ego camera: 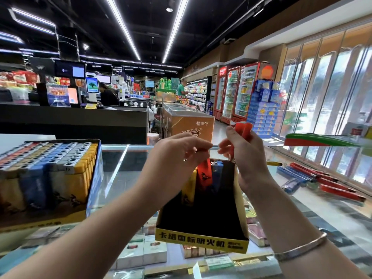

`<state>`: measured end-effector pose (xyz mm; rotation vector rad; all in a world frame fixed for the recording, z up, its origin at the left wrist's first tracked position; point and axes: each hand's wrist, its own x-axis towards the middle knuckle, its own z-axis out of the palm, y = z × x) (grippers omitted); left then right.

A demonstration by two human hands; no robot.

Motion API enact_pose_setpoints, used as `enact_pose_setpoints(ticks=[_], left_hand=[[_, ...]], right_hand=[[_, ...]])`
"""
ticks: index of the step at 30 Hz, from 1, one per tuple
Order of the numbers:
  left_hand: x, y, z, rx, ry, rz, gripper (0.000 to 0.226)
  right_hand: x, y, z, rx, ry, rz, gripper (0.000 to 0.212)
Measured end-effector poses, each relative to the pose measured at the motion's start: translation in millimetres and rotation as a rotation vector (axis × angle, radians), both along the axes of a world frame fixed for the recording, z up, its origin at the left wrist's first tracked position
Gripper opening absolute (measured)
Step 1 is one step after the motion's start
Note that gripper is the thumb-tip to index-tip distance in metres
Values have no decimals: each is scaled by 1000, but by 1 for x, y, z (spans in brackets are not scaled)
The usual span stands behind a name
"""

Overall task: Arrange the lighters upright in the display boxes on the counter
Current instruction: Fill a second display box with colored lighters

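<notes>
A yellow and black display box (201, 237) stands on the glass counter (120, 170) in front of me, mostly dark inside. A yellow, a red and a blue lighter stand upright at its far end. My left hand (177, 153) is above them, its fingertips pinching the top of the red lighter (204, 174). My right hand (240, 146) is raised beside it and grips two red lighters (243, 129) that stick up above the fingers. A full display box (48, 178) of upright lighters in several colours sits at the left.
Loose red and blue lighters (322, 182) lie on the glass at the right, with a yellow one (274, 163) further back. Cigarette packs (141, 250) show under the glass. A red and green tray (316, 138) sits on a raised ledge at the right.
</notes>
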<state>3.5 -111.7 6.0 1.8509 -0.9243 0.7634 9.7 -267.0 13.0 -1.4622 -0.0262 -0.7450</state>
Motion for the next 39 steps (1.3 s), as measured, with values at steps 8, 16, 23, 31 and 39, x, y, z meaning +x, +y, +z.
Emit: enact_pose_setpoints(ticks=[8, 16, 23, 31, 39], left_hand=[[-3, -7, -7, 354, -381, 137, 11], [1, -4, -4, 440, -397, 168, 12], [4, -4, -7, 433, -210, 185, 21], [13, 3, -14, 383, -8, 110, 22], [14, 5, -13, 433, 5, 152, 40]], right_hand=[[5, 3, -3, -109, -30, -74, 16], [7, 3, -5, -130, -37, -78, 19], [8, 6, -8, -291, -23, -103, 14], [4, 5, -5, -251, -74, -123, 22], [-8, 6, 3, -108, -199, 229, 13]])
